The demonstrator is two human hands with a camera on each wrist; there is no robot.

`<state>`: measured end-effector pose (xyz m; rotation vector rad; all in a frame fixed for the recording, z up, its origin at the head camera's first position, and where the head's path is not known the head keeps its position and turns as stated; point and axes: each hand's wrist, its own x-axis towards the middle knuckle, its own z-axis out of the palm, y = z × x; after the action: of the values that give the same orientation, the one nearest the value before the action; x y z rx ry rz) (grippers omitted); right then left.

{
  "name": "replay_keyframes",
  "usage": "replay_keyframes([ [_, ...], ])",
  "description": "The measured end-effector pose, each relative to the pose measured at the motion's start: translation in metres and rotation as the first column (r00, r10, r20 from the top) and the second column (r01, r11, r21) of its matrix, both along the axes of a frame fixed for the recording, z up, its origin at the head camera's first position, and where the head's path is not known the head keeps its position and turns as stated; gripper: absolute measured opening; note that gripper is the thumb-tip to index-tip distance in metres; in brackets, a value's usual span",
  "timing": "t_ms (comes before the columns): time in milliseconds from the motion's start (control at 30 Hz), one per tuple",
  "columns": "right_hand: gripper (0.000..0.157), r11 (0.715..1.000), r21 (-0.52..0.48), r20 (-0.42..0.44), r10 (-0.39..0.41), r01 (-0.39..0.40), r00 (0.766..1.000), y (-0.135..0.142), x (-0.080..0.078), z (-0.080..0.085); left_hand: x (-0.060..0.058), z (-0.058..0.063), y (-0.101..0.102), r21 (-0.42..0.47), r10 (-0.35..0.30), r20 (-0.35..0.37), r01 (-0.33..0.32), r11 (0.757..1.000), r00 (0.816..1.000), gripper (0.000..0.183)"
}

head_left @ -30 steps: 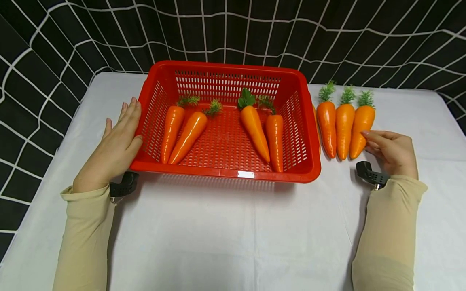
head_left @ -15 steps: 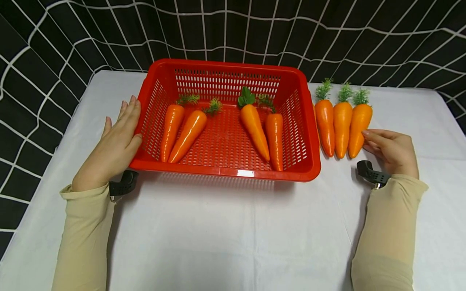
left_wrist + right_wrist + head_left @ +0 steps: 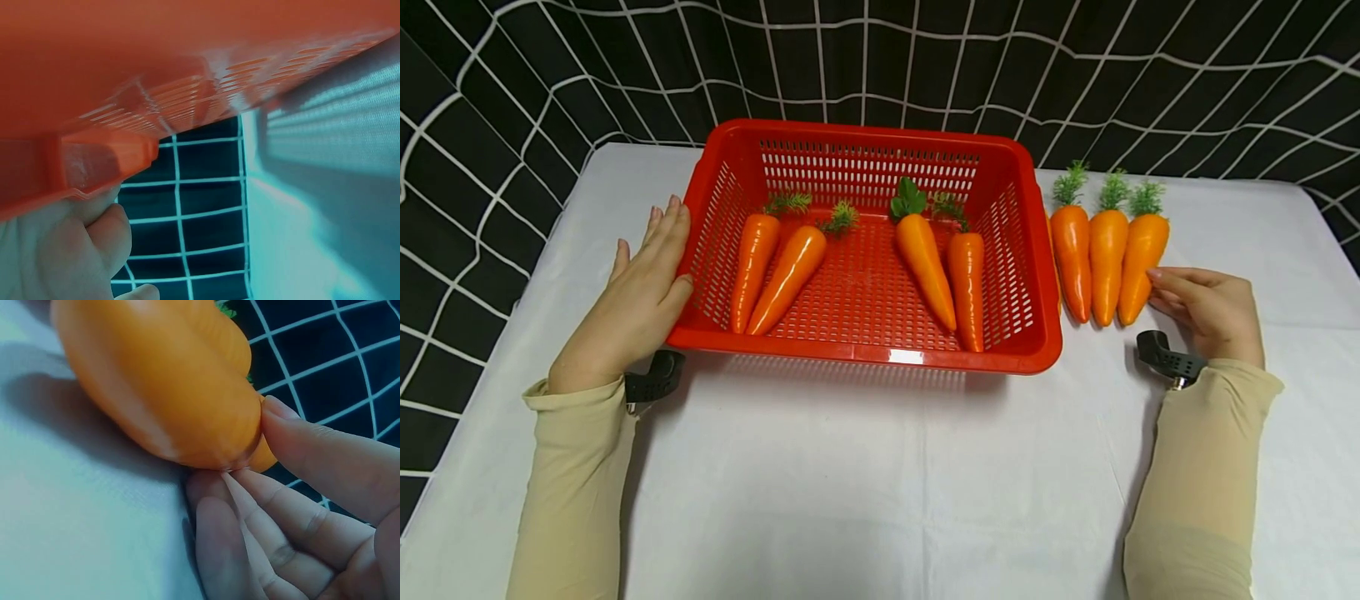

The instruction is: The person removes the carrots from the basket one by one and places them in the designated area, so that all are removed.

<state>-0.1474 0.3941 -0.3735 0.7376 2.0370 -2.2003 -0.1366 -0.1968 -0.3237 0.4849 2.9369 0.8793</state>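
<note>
In the head view, my left hand [image 3: 632, 300] lies flat against the left wall of a red plastic basket [image 3: 850, 354], fingers straight; the left wrist view shows them under its rim. To the basket's right, three carrots lie side by side, leafy tops pointing away. My right hand [image 3: 1213, 312] has its thumb and fingertips at the outer side of the rightmost carrot [image 3: 1142, 258], near its tapered end. In the right wrist view, the thumb [image 3: 294, 425] and bent fingers touch that carrot [image 3: 169, 381]. The middle carrot [image 3: 1107, 267] and left carrot [image 3: 1072, 258] lie close against it.
Several carrots lie inside the basket: a pair at left, including one carrot [image 3: 790, 279], and a pair at right, including another carrot [image 3: 925, 267]. A white cloth [image 3: 850, 483] covers the table. Black fabric with white grid lines [image 3: 880, 67] hangs behind and at left.
The row of three carrots has shifted slightly left toward the basket, my right fingertips staying at its outer side. The left hand and basket look almost unmoved.
</note>
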Motion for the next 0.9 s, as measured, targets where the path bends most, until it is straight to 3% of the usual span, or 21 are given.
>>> replay_keyframes([
  [767,0.006,0.989,-0.093,-0.012,-0.114,0.112,0.993,0.0044,0.0050,0.0027,0.0011,-0.0001,-0.0001,-0.003,0.002,-0.013,-0.002,1.000,1.000,0.063],
  [900,0.008,0.978,-0.161,-0.024,-0.137,0.132,0.990,0.0041,0.0060,0.0045,0.0013,-0.0001,-0.0001,-0.003,0.004,-0.014,-0.004,1.000,1.000,0.063],
])
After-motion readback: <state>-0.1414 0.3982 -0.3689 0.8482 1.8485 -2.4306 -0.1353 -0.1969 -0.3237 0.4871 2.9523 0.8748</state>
